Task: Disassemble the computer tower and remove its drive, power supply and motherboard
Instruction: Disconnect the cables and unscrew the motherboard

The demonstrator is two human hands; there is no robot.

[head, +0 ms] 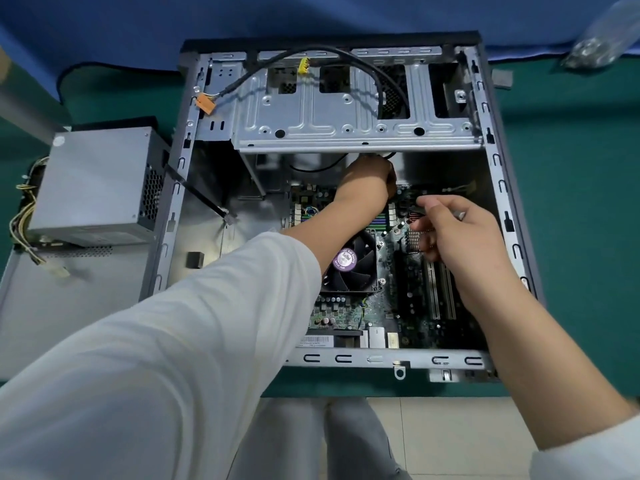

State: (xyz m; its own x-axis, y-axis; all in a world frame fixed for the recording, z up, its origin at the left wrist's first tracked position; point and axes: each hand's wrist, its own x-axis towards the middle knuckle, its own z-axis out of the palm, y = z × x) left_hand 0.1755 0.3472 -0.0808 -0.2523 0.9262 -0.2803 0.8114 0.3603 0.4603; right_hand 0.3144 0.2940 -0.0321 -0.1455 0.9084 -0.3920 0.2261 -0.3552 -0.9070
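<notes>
Left hand [367,178] grip around a black cable [313,167]; right hand [453,230] grip pinching a screwdriver [459,214] over motherboard [398,299]

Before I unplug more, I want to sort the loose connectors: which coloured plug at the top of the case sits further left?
The orange plug, by the case's left wall; the yellow plug sits nearer the middle.

Looks like a makeshift repair bench in some plain room: a surface [571,202] covered in green and blue cloth, pale tiled floor [450,431] below, an opened computer tower [512,174] lying flat, a pulled power supply [93,181] beside it.
</notes>
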